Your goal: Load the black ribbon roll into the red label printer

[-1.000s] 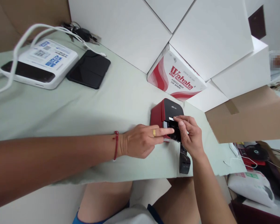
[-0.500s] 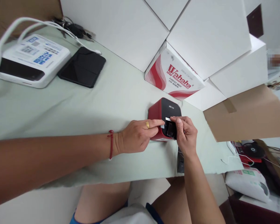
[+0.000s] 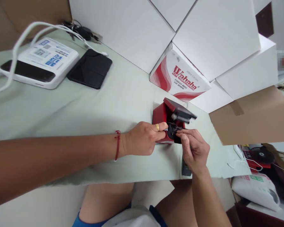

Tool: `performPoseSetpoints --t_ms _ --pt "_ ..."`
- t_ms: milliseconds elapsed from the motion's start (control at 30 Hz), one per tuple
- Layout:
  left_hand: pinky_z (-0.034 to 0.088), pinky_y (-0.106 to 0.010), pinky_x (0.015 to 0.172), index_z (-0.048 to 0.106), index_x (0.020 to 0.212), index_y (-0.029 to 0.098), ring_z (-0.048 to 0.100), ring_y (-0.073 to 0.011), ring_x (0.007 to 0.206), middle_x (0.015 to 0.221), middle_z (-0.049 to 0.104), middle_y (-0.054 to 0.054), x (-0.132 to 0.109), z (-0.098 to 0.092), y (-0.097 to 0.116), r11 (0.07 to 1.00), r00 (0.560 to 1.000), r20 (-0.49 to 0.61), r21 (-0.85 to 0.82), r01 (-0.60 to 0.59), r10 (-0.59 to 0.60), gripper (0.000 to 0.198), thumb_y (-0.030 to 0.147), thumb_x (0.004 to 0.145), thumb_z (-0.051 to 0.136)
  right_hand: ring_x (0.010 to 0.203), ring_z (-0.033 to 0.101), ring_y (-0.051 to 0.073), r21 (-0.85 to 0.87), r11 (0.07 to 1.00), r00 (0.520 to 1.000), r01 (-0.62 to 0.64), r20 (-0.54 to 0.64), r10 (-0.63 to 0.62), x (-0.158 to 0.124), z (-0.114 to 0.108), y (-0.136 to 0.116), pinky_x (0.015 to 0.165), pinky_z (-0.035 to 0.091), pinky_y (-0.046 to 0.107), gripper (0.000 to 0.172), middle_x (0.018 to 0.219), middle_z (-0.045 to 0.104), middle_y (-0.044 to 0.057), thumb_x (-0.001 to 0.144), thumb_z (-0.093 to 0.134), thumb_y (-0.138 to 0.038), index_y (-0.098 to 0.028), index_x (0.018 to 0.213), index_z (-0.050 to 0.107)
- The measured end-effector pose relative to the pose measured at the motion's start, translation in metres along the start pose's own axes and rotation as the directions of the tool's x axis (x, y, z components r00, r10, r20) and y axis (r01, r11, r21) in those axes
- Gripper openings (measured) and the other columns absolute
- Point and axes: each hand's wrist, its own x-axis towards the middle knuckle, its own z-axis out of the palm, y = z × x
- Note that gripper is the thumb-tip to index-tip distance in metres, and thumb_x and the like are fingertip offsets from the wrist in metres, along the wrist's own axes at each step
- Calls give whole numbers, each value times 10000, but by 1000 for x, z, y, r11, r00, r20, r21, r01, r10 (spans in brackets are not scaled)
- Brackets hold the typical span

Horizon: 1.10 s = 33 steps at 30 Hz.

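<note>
A small red and black label printer (image 3: pixel 161 117) stands on the pale green tabletop (image 3: pixel 104 104), its black lid (image 3: pixel 181 113) tilted up and open. My left hand (image 3: pixel 144 138), wearing a gold ring, is curled against the printer's near left side and steadies it. My right hand (image 3: pixel 195 149) reaches to the open front of the printer, fingers pinched at the black inside part under the lid. What the fingertips hold is too small to make out. A dark object (image 3: pixel 186 170) lies on the table under my right wrist.
White boxes (image 3: pixel 132 28) and a red and white Wahaha carton (image 3: pixel 180 78) stand right behind the printer. A white device (image 3: pixel 41 63) with white cables and a black case (image 3: pixel 91 69) lie at the far left. A cardboard flap (image 3: pixel 251 116) juts in at the right. The table edge is near my knees.
The printer's lid has swung up and open. My right hand has dropped from the lid's front edge to the opening below it. My left hand stays pressed on the side.
</note>
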Motion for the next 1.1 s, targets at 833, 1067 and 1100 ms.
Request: performPoseSetpoints --t_ms 833,1067,1100 --pt "573 -289 678 634 897 175 730 -139 783 1431 679 -99 -6 5 -7 998 992 -111 12 -58 59 213 24 793 526 841 714 245 -303 850 676 -431 516 526 80 -109 36 731 568 355 555 1065 806 82 966 643 -623 -241 1364 709" --pt "564 -312 647 652 956 168 720 -158 769 1444 650 -118 -4 6 -7 997 994 -91 31 -65 67 255 25 782 532 967 742 278 -327 791 377 -516 743 553 26 -103 59 870 585 389 471 1113 828 99 974 625 -555 -211 1270 755" --pt "568 -313 649 653 960 168 727 -162 781 1444 650 -119 -4 6 -7 997 993 -97 30 -66 68 259 24 783 530 987 740 278 -303 795 371 -525 759 534 18 -91 61 885 585 392 438 1153 825 99 971 623 -510 -208 1256 761"
